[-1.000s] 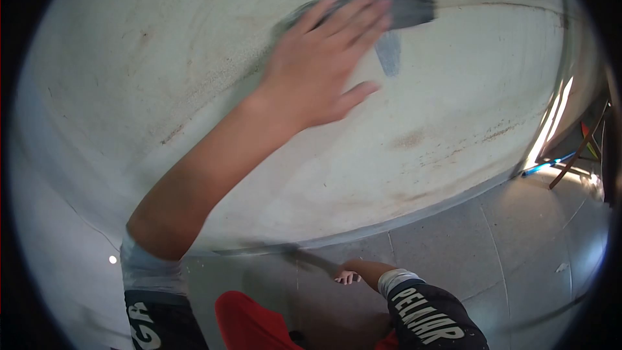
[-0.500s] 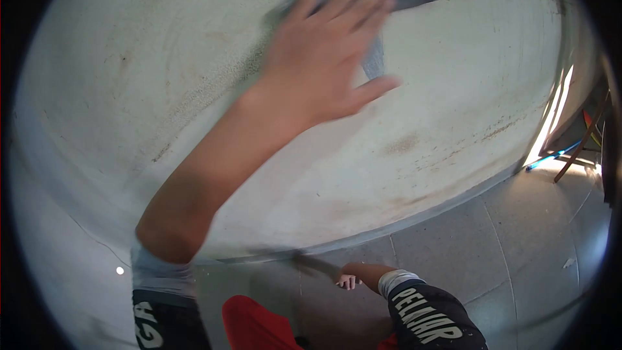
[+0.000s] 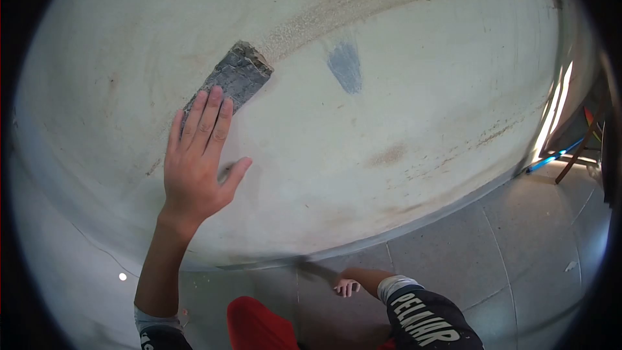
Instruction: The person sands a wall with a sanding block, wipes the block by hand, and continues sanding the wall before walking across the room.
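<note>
My left hand point(image 3: 197, 162) lies flat with its fingers stretched over the lower end of a dark grey sanding block point(image 3: 243, 74), pressing it to a pale, stained wall point(image 3: 291, 155). The block is tilted, and its worn surface looks cracked and flaky. The thumb sticks out to the side, off the block. Part of the block is hidden under the fingers. Low down, my right hand point(image 3: 347, 287) hangs in front of the floor, its fingers loosely bent and slightly apart. I see nothing in it.
A rough, brownish band point(image 3: 311, 23) runs along the wall above a blue-grey patch point(image 3: 345, 67). Grey floor tiles point(image 3: 447, 246) meet the wall's base. My red-clad knee point(image 3: 259, 324) is below. At the right stand a blue pole point(image 3: 554, 155) and a wooden leg point(image 3: 573, 162).
My left hand has swept down and to the left with the sanding block along the wall, uncovering the blue-grey patch. My right hand has barely moved.
</note>
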The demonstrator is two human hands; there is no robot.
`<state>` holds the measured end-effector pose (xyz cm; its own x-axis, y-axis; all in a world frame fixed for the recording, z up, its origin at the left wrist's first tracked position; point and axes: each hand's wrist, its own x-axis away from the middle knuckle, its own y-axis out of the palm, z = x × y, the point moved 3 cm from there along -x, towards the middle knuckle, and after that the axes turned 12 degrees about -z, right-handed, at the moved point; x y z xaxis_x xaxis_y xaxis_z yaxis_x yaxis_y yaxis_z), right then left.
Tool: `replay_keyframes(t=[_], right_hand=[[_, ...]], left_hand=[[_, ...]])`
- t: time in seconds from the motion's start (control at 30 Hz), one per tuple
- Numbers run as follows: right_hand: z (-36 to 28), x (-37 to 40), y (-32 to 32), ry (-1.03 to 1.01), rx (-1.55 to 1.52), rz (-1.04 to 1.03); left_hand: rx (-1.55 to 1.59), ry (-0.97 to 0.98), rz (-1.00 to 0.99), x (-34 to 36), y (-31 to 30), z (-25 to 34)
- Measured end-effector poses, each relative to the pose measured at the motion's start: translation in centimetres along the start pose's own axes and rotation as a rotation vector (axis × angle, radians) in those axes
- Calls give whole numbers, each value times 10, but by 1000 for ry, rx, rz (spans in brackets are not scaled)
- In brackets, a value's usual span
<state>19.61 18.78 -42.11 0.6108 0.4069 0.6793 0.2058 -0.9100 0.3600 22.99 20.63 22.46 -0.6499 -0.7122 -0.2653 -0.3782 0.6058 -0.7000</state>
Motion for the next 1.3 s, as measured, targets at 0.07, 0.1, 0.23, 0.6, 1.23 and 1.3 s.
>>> replay_keyframes(t=[0.07,0.1,0.23,0.6,1.23,1.3], right_hand=[[-1,-3,1,-21,-37,-5],[-4,-3,2,6,-27,14],[-14,-2,11,155,-4,51],[1,-11,12,80,134,-15],[-5,-12,12,117,40,74],[16,-110,-42,59,12,-4]], left_hand=[[10,6,13,-1,-1,1],[9,7,8,-8,-4,2],[-23,118,150,-67,-30,25],[14,255,237,-89,-31,39],[116,315,317,-157,-47,111],[149,289,324,-138,-26,98]])
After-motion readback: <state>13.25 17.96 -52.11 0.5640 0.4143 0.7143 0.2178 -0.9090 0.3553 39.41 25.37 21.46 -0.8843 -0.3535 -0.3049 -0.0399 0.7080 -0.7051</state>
